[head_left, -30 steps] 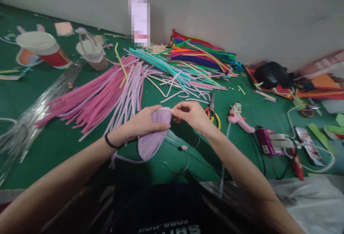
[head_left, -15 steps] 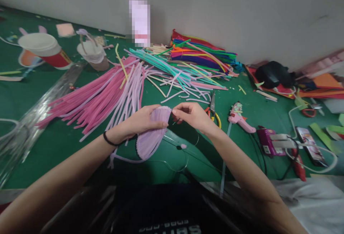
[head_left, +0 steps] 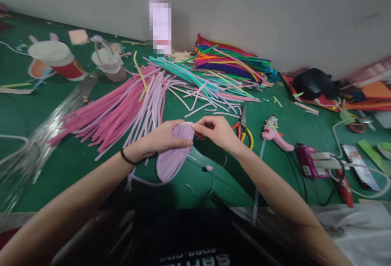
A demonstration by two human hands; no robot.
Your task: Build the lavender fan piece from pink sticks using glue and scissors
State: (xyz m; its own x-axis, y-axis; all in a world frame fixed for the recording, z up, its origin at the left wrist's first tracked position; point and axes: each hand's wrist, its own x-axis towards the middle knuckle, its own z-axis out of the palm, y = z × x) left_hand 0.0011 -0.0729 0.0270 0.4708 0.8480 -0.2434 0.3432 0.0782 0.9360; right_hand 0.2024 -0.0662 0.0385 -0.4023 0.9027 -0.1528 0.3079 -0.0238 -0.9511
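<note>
A pale lilac fan-shaped bundle (head_left: pixel 175 156) of side-by-side stems hangs over the green table. My left hand (head_left: pixel 163 137) is closed round its upper part, thumb across the front. At the bundle's upper right corner my right hand (head_left: pixel 214 129) is pinched, its fingertips touching the edge; whatever lies between them is too small to make out. A lilac stem trails from the bundle's lower end to the left. Beneath the hands, a thin clear line (head_left: pixel 210 190) loops on the table near a small pink piece (head_left: pixel 209 168).
Pink stems (head_left: pixel 106 115) fan out at left, with teal stems (head_left: pixel 183 72) behind. Scissors (head_left: pixel 243 127), a pink glue gun (head_left: pixel 276 135), a purple box (head_left: pixel 307 162) and a phone (head_left: pixel 360 166) lie right. Two cups (head_left: pixel 58 60) (head_left: pixel 108 64) stand back left.
My right fingertips have moved slightly left, onto the bundle's upper corner. My left hand keeps its hold. The whole view has shifted a little.
</note>
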